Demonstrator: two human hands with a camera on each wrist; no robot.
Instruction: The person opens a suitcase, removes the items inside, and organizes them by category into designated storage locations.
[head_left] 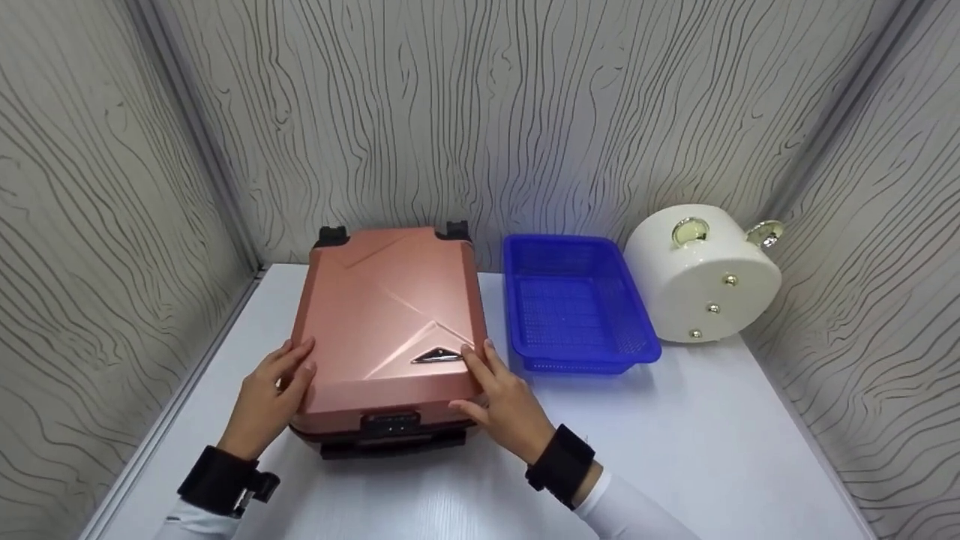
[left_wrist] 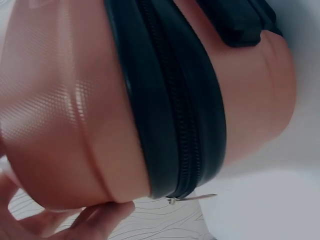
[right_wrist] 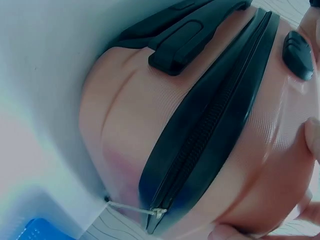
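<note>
A rose-pink hard-shell suitcase (head_left: 397, 300) lies flat on the white table, its black wheels at the back. My left hand (head_left: 271, 394) touches the lid's left edge near the front corner. On the front right corner rests my right hand (head_left: 510, 405), fingertips beside the silver badge (head_left: 439, 355) and thumb lower on the front. A dark combination lock (head_left: 390, 424) sits at the front, above the black carry handle (head_left: 394, 446). The wrist views show the black-trimmed zipper (left_wrist: 177, 100) closed along the front, with a metal zipper pull (right_wrist: 159, 213) near the right corner.
Right of the suitcase stands a blue plastic basket (head_left: 641, 349). Beyond it, a white round case (head_left: 705, 277) with gold-coloured fittings stands at the back right. Wood-grain patterned panels (head_left: 465, 112) enclose the table (head_left: 675, 450) at the back and both sides.
</note>
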